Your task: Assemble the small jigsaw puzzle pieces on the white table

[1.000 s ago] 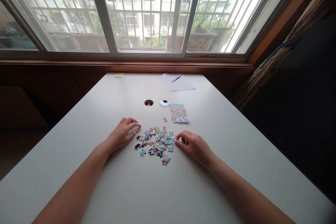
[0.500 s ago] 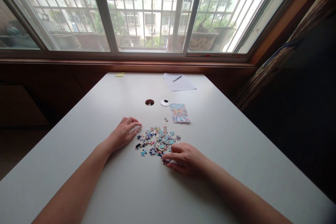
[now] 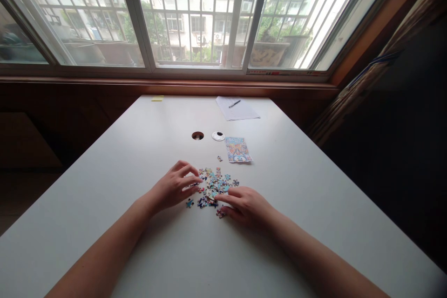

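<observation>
A pile of small jigsaw puzzle pieces (image 3: 213,187) in blue, yellow and other colours lies on the white table (image 3: 195,251). My left hand (image 3: 177,184) reaches over the pile's left side, fingers curved and apart, hiding some pieces beneath. From the right, my right hand (image 3: 246,205) has its index finger stretched out onto pieces at the pile's near right edge. Below that finger, a few pinkish pieces (image 3: 220,213) lie by the thumb. A light-blue piece (image 3: 189,203) sits apart at the near left. I see nothing held in either hand.
Beyond the pile lie a single loose piece (image 3: 220,159) and a colourful picture sheet (image 3: 238,150). Farther back are a round cable hole (image 3: 197,136), its silver cover (image 3: 218,136), white paper (image 3: 240,111) with a pen (image 3: 234,104), and a yellow sticky note (image 3: 157,98).
My left hand has moved right, from the pile's left edge to over its pieces. My right index finger has shifted slightly up and stretched out farther onto the pile.
</observation>
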{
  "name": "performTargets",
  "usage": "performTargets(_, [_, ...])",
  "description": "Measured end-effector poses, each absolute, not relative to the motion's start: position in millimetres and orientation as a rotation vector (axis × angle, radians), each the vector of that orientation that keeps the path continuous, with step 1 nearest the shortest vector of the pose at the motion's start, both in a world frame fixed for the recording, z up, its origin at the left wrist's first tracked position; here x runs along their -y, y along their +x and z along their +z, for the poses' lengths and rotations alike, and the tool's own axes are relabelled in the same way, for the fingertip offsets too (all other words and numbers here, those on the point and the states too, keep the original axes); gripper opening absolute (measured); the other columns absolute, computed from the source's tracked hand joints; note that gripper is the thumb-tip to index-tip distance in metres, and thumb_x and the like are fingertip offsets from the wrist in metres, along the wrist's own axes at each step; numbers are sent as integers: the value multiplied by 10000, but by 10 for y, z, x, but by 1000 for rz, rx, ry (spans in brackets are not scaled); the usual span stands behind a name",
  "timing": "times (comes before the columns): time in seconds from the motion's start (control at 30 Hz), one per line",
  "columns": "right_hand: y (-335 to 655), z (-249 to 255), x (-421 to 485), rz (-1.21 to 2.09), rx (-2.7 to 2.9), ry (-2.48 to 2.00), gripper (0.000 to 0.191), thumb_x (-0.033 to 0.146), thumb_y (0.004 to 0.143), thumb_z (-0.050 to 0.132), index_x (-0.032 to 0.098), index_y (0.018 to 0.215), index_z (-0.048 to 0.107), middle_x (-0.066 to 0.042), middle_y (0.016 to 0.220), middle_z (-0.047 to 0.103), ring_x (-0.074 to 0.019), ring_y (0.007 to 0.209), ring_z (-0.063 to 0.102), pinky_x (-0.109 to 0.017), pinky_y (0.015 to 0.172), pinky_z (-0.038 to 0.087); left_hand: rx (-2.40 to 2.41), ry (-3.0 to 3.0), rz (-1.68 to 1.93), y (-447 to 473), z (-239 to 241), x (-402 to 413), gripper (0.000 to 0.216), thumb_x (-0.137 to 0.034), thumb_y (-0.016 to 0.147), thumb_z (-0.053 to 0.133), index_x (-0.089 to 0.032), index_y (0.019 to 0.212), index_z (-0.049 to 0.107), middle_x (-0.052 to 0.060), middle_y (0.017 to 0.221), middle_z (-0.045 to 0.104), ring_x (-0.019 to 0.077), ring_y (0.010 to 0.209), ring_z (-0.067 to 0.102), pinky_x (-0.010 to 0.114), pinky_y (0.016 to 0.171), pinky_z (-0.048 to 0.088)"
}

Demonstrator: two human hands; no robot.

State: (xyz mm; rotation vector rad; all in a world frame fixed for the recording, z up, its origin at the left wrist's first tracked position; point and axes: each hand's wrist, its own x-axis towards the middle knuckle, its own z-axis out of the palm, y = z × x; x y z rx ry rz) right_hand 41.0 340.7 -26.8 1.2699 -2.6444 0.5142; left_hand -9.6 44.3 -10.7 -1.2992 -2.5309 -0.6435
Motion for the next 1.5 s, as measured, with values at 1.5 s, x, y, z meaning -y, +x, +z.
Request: performTargets(1.5, [413, -239, -3386, 436, 2658, 1140, 270, 305, 1001, 507, 226, 1206, 664, -37, 841, 690, -157, 710, 608, -271, 662, 394, 2521, -1275, -601, -208, -128, -332, 153, -325, 944, 650, -212, 1046, 660, 77, 1084, 628, 245, 1065, 488, 408, 963, 454])
